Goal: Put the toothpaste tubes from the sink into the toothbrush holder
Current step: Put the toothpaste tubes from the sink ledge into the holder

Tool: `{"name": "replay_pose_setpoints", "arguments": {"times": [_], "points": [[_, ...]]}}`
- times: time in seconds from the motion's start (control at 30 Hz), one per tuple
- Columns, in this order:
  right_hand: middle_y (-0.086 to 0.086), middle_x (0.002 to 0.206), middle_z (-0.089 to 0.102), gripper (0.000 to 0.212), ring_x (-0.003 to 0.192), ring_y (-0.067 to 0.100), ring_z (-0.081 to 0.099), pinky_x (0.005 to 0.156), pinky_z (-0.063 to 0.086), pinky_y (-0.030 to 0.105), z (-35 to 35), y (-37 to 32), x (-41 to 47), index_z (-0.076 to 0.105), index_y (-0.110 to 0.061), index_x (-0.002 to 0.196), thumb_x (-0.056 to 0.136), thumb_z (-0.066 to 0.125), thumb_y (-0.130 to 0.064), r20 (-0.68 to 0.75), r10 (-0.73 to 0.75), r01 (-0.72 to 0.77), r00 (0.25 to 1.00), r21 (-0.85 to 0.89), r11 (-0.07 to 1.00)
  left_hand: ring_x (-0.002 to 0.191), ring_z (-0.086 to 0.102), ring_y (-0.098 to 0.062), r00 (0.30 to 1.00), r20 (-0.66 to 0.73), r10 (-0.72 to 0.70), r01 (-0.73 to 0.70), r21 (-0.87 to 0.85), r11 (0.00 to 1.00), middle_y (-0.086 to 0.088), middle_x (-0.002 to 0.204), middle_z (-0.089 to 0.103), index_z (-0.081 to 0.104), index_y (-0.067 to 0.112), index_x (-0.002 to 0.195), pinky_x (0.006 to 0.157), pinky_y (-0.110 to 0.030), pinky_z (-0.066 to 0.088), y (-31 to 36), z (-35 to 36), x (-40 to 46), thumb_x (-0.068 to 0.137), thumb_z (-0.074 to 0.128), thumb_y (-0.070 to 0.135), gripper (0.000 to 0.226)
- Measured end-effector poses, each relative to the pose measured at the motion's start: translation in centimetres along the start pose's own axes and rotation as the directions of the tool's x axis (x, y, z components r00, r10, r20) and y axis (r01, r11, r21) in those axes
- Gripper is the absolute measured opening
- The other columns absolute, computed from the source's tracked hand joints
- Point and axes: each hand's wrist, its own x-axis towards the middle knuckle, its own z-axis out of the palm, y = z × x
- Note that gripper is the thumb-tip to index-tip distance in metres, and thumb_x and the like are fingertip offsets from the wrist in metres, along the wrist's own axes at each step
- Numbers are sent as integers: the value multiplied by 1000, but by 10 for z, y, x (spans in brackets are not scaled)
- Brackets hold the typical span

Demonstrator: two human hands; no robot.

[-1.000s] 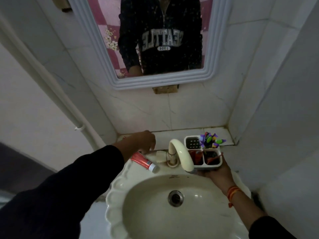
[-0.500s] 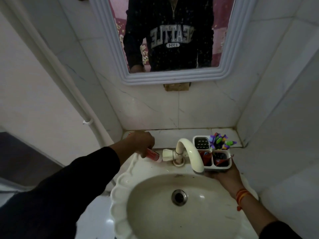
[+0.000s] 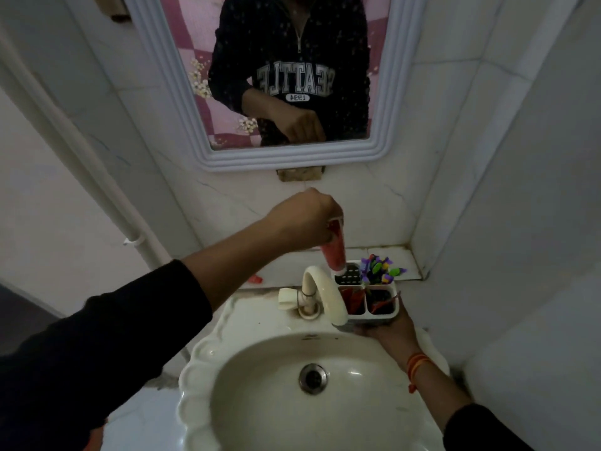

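Observation:
A white toothbrush holder [image 3: 392, 312] with several compartments stands on the sink's right rim. My right hand [image 3: 388, 330] grips its front from below. My left hand [image 3: 305, 219] holds a red toothpaste tube [image 3: 333, 252] upright, cap down, with the cap at the rim of the holder's back left compartment. The front left compartment holds another red tube [image 3: 353, 299]. Colourful toothbrushes [image 3: 380, 271] fill the back right compartment. A small red item [image 3: 255, 279] lies on the ledge behind my left forearm.
The cream sink [image 3: 201, 362] has a curved tap [image 3: 325, 294] right beside the holder's left side. A drain [image 3: 313, 378] sits in the basin. A tiled ledge [image 3: 406, 258], a mirror [image 3: 292, 76] and close walls hem in the corner. A white pipe [image 3: 97, 177] runs down the left wall.
My left hand has lifted the red tube off the sink's back left rim, carried it right over the tap and turned it cap down above the holder. The right hand stays on the holder.

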Motion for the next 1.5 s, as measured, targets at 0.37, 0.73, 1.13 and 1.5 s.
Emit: {"name": "replay_pose_setpoints", "arguments": {"times": [0.37, 0.73, 1.13, 1.5], "points": [[18, 123, 64, 36, 113, 44, 57, 79, 53, 68, 5, 6, 10, 67, -18, 111, 79, 73, -34, 104, 162, -189, 981, 352, 917, 77, 77, -14, 965, 258, -53, 156, -397, 904, -2, 92, 80, 80, 12, 102, 78, -23, 61, -19, 46, 11, 90, 72, 29, 23], [18, 123, 66, 103, 113, 48, 58, 90, 43, 79, 0, 16, 22, 66, -19, 115, 22, 99, -51, 133, 126, -162, 983, 312, 936, 121, 59, -34, 797, 469, -382, 282, 270, 921, -13, 133, 56, 61, 14, 126, 101, -43, 50, -157, 151, -23, 92, 63, 46, 47], [9, 110, 70, 84, 101, 29, 68, 85, 59, 58, -7, 15, 12, 61, -16, 120, 45, 99, -22, 65, -155, 168, 986, -383, 909, 96, 64, -30, 943, 320, -93, 52, 136, 989, -11, 122, 58, 43, 28, 147, 76, -36, 54, -122, 113, -13, 101, 44, 43, 49], [18, 120, 69, 62, 111, 44, 61, 86, 50, 69, 7, 6, 15, 70, -17, 112, 61, 83, -50, 105, 208, -232, 973, 384, 894, 98, 68, -12, 943, 310, 119, -144, 58, 988, 6, 106, 76, 77, 26, 110, 85, -34, 59, 7, 25, 46, 78, 82, 28, 33]]}}
